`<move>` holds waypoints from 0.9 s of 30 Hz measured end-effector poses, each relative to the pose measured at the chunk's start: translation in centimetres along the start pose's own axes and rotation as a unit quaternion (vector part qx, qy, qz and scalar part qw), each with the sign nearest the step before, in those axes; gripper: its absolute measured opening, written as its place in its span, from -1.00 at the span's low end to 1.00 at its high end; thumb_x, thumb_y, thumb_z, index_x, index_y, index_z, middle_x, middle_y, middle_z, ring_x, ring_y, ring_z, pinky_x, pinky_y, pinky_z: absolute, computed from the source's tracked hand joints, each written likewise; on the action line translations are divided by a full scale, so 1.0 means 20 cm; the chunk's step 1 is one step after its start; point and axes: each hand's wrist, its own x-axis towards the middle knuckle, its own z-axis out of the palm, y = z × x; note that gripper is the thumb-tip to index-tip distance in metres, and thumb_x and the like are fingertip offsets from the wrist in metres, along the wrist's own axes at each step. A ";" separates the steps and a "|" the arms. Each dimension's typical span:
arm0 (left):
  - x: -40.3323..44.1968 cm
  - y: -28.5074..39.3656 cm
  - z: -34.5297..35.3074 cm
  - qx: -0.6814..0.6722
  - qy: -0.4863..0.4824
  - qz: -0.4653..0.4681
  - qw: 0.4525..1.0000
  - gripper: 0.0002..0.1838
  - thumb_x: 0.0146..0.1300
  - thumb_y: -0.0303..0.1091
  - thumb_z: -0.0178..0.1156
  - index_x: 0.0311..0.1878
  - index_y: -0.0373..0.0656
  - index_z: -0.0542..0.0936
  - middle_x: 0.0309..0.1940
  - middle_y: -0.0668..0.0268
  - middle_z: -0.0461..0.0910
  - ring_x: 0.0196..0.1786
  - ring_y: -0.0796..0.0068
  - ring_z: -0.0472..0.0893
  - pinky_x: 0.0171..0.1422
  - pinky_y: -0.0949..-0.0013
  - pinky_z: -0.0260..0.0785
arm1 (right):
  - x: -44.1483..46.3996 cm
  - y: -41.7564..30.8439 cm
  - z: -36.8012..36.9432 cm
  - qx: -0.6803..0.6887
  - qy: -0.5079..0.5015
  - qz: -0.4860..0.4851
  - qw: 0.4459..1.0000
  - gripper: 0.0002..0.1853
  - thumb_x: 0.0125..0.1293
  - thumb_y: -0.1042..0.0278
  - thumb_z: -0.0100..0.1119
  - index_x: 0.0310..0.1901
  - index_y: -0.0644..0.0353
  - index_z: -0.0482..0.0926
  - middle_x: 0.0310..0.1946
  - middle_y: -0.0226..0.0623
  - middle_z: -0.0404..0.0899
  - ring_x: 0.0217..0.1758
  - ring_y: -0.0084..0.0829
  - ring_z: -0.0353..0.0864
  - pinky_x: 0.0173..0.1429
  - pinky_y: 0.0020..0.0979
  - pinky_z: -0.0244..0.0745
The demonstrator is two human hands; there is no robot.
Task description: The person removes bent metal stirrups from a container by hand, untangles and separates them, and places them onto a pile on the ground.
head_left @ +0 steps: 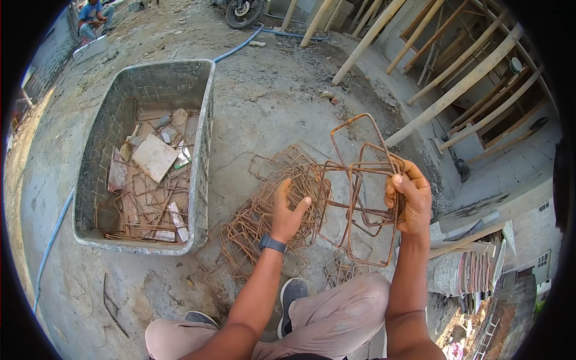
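My right hand point(411, 195) is closed round one side of several rusty wire frames point(360, 228), squarish loops that hang out to its left at different angles. Over the heap of similar rusty wire frames point(246, 231) on the concrete is my left hand point(290, 210), with a dark watch on its wrist. Its thumb and fingers are apart and it holds nothing; whether the fingertips touch the heap is unclear. A few more frames point(342, 270) lie on the ground near my knee.
At the left stands a large grey tub point(204, 150) with wire pieces and broken tile point(156, 157) inside. Wooden poles point(462, 84) lean at the upper right. A blue hose point(55, 240), a motorcycle wheel point(243, 11) and a seated person point(91, 18) are farther off.
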 end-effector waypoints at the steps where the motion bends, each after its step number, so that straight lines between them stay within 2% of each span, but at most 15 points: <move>1: 0.03 -0.03 0.01 -0.033 -0.008 0.011 0.999 -0.30 0.38 -0.14 0.31 0.48 -0.23 0.33 0.40 0.06 0.38 0.47 0.18 0.37 0.51 0.18 0.25 | 0.00 -0.02 0.01 0.016 -0.003 0.001 1.000 -0.61 0.30 0.44 0.29 0.14 0.38 0.57 -0.45 -0.35 0.56 -0.51 -0.65 0.48 -0.51 -0.60 0.42; 3: 0.11 -0.07 0.02 -0.099 -0.023 0.033 0.994 -0.36 0.44 -0.07 0.26 0.42 -0.26 0.40 0.25 0.08 0.53 0.33 0.27 0.50 0.42 0.23 0.32 | 0.00 -0.03 0.03 0.043 0.008 0.004 0.999 -0.62 0.32 0.44 0.23 0.13 0.40 0.55 -0.49 -0.32 0.53 -0.55 -0.63 0.45 -0.55 -0.60 0.40; 6: 0.20 -0.03 -0.06 -0.171 -0.127 -0.044 0.976 -0.53 0.53 -0.04 0.14 0.23 -0.27 0.55 -0.21 0.29 0.65 -0.07 0.51 0.59 0.13 0.36 0.39 | 0.03 -0.01 0.00 0.072 -0.027 0.014 0.997 -0.63 0.33 0.43 0.22 0.13 0.39 0.55 -0.49 -0.30 0.53 -0.55 -0.63 0.44 -0.56 -0.61 0.40; 7: 0.20 0.00 -0.04 -0.192 -0.091 -0.034 0.977 -0.60 0.59 -0.05 0.06 -0.01 -0.23 0.63 -0.54 0.52 0.45 -0.45 0.69 0.37 -0.25 0.46 0.29 | 0.05 0.00 0.00 0.080 -0.029 0.020 0.996 -0.63 0.32 0.43 0.22 0.13 0.39 0.55 -0.49 -0.29 0.54 -0.55 -0.63 0.45 -0.56 -0.61 0.40; 10: 0.18 0.05 -0.10 -0.213 -0.060 -0.092 0.971 -0.60 0.58 -0.01 0.09 -0.09 -0.20 0.63 -0.56 0.55 0.37 -0.57 0.74 0.25 -0.48 0.54 0.14 | 0.11 0.06 0.01 0.086 -0.048 0.042 0.994 -0.64 0.32 0.42 0.22 0.12 0.37 0.55 -0.50 -0.30 0.54 -0.57 -0.63 0.44 -0.58 -0.62 0.39; 13: 0.17 0.08 -0.15 -0.209 0.014 -0.084 0.974 -0.62 0.56 0.00 0.12 -0.12 -0.16 0.63 -0.56 0.56 0.35 -0.62 0.79 0.17 -0.58 0.59 -0.01 | 0.12 0.13 0.03 0.051 -0.060 0.072 0.994 -0.65 0.34 0.42 0.22 0.12 0.36 0.55 -0.52 -0.32 0.52 -0.59 -0.64 0.42 -0.61 -0.63 0.37; 16: 0.17 0.13 -0.23 -0.220 0.046 -0.101 0.969 -0.62 0.55 -0.02 0.12 -0.12 -0.19 0.63 -0.55 0.57 0.31 -0.51 0.78 0.21 -0.46 0.57 0.04 | 0.11 0.14 0.06 0.012 -0.074 0.079 0.994 -0.65 0.37 0.40 0.20 0.13 0.35 0.55 -0.53 -0.34 0.48 -0.60 -0.64 0.38 -0.65 -0.64 0.35; 21: 0.13 0.22 -0.37 -0.290 0.090 -0.081 0.949 -0.68 0.55 -0.05 0.13 -0.10 -0.14 0.63 -0.56 0.57 0.33 -0.60 0.81 0.17 -0.58 0.59 -0.04 | 0.06 0.08 0.17 0.033 -0.086 0.062 0.994 -0.68 0.39 0.39 0.19 0.11 0.34 0.56 -0.53 -0.33 0.49 -0.62 -0.65 0.37 -0.65 -0.64 0.38; 27: 0.01 0.41 -0.53 -0.377 0.073 -0.080 0.920 -0.68 0.58 -0.06 0.09 0.04 -0.15 0.56 -0.53 0.48 0.44 -0.63 0.74 0.33 -0.59 0.59 0.13 | 0.04 0.05 0.37 0.036 -0.069 0.046 0.996 -0.72 0.39 0.40 0.21 0.08 0.31 0.58 -0.52 -0.32 0.60 -0.64 -0.65 0.47 -0.61 -0.64 0.42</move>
